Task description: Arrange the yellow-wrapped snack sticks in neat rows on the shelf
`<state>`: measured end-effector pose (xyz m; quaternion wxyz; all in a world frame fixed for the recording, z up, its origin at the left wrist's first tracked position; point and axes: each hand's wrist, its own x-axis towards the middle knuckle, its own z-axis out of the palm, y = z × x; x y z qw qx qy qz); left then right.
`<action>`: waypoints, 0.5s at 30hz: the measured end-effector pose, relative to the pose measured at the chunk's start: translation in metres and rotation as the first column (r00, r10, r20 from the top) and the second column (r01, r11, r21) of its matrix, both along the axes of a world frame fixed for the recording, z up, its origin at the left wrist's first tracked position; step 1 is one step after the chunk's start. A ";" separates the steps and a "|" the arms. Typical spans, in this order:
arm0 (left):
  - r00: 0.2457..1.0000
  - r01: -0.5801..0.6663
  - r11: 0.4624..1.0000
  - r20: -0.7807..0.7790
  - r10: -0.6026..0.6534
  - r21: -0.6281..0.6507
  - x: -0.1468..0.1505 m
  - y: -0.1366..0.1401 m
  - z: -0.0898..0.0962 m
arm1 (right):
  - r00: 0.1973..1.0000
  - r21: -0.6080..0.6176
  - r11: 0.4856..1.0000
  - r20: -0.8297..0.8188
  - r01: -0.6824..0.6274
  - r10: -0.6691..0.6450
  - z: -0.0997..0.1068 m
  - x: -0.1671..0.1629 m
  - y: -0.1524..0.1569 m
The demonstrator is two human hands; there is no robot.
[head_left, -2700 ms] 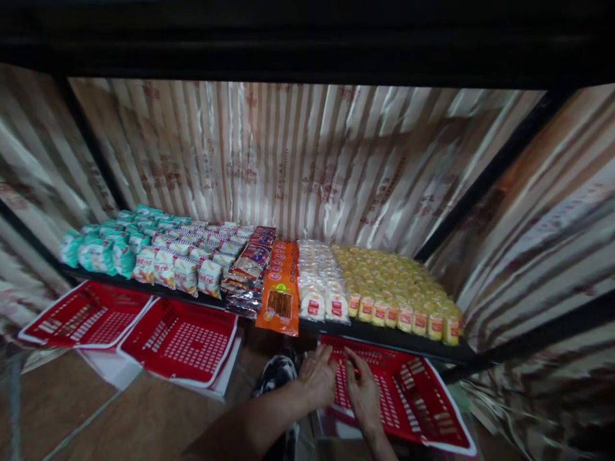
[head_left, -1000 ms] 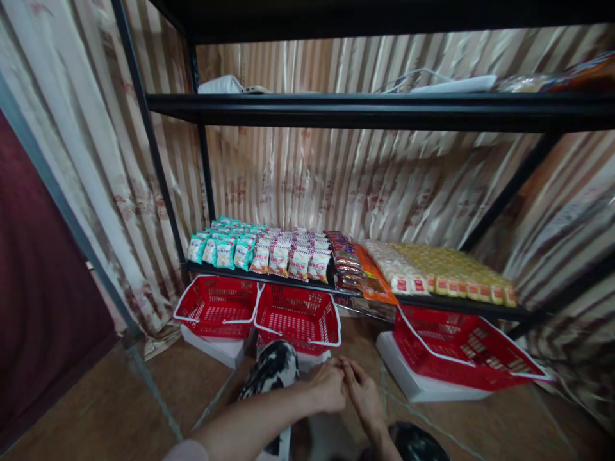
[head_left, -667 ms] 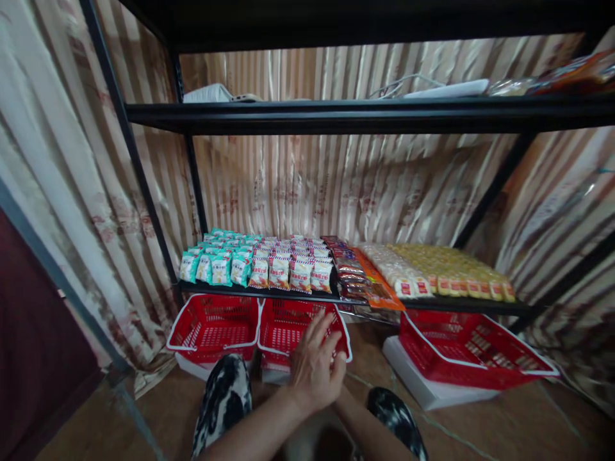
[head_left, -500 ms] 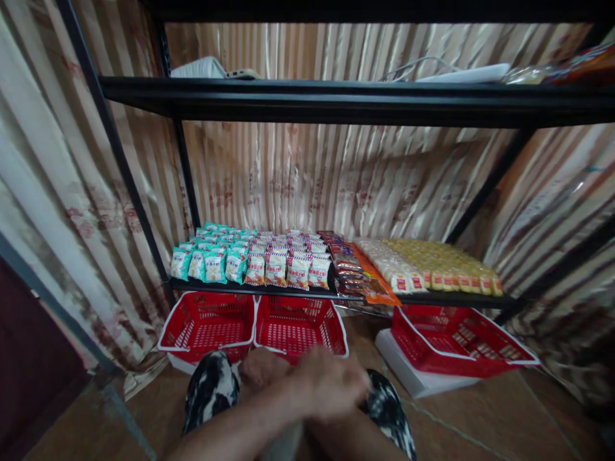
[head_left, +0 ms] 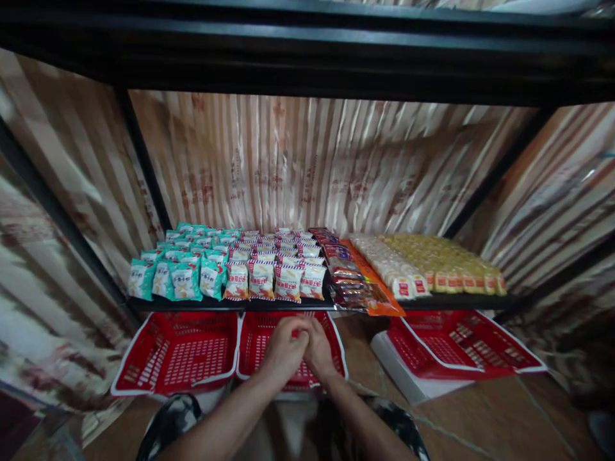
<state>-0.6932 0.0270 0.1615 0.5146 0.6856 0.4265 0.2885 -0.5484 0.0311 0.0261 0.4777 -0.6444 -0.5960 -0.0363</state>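
Observation:
My left hand (head_left: 286,349) and my right hand (head_left: 317,346) are clasped together in front of me, fingers curled and pressed against each other. Nothing shows between them, and the far sides of the fingers are hidden. Both are over the middle red basket (head_left: 342,349), below the shelf edge. Closest above them on the low black shelf (head_left: 283,306) stand white snack bags with red print (head_left: 288,282). Teal snack bags (head_left: 186,282) fill the shelf's left end. To the right lie dark red flat packets (head_left: 346,275) and an orange packet (head_left: 387,301).
Small clear packs (head_left: 403,285) and yellow packs (head_left: 473,282) line the shelf's right side. Another red basket (head_left: 139,378) is at left, and a third red basket (head_left: 432,368) rests on a white box (head_left: 408,384). A black upper shelf (head_left: 307,57) overhangs; striped curtain (head_left: 288,166) hangs behind.
My view has come nearer and lower towards the bottom shelf. My hands, blurred and crossed near my knees before, have moved forward and come together over the middle basket.

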 end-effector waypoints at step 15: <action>0.864 0.070 0.772 -0.425 0.269 0.631 0.052 0.073 -0.065 | 0.958 -0.075 0.977 0.225 0.201 -0.179 0.006 0.066 0.067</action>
